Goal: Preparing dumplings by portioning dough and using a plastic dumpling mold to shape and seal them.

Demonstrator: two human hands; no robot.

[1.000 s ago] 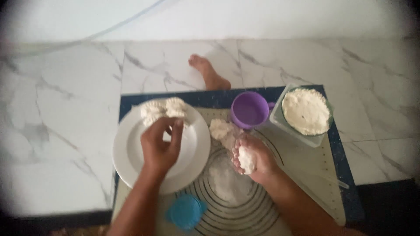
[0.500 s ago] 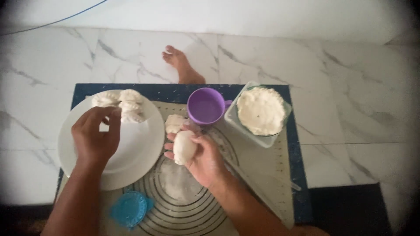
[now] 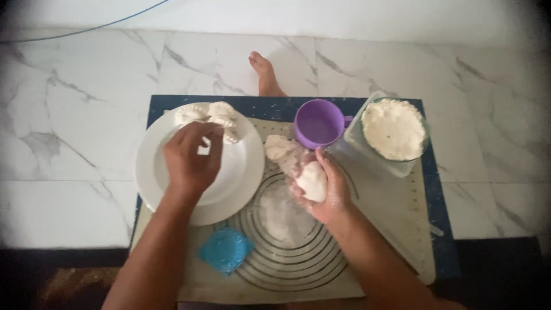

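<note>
Dough ball (image 3: 313,180) cupped in right hand (image 3: 321,186); left hand (image 3: 192,161) curled, fingertips over plate (image 3: 152,172).

— Where am I working here?

— At home, on the floor. My baking mat (image 3: 396,229) with printed circles lies straight on white marble floor tiles (image 3: 86,115), and my bare foot (image 3: 265,73) rests just beyond the mat's far edge.

— What else says home cooking?

— On the mat: a white plate (image 3: 241,189) of shaped dumplings (image 3: 209,115), a purple cup (image 3: 318,123), a blue dumpling press (image 3: 225,251).
</note>
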